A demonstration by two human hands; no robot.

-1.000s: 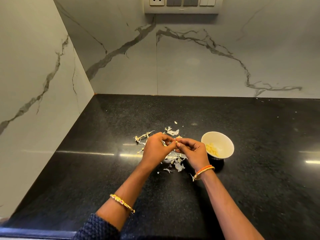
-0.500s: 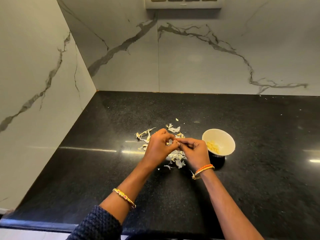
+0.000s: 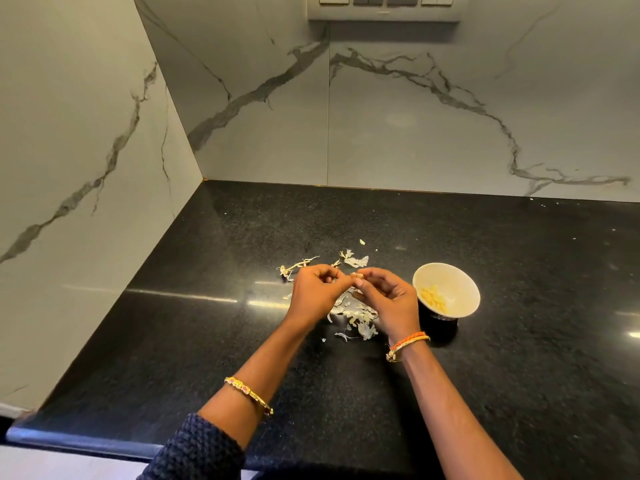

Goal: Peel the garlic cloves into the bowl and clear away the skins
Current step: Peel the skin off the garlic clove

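Grip: right hand (image 3: 389, 299) pinches a garlic clove (image 3: 357, 276) at its fingertips; left hand (image 3: 317, 294) has fingers curled beside it, whether on skin I cannot tell.
Change: half a second ago the fingertips met over the clove; now they stand slightly apart, so a strip has likely come away.
Meaning: clove looks near bare, bowl next.
Bowl: bowl (image 3: 464, 285) just right of the right hand, peeled cloves (image 3: 431, 297) inside.
Skins: skins (image 3: 356, 315) scattered under and beyond the hands, not yet cleared.
Room: counter (image 3: 536, 341) open right and front; walls (image 3: 86, 168) close left and behind.
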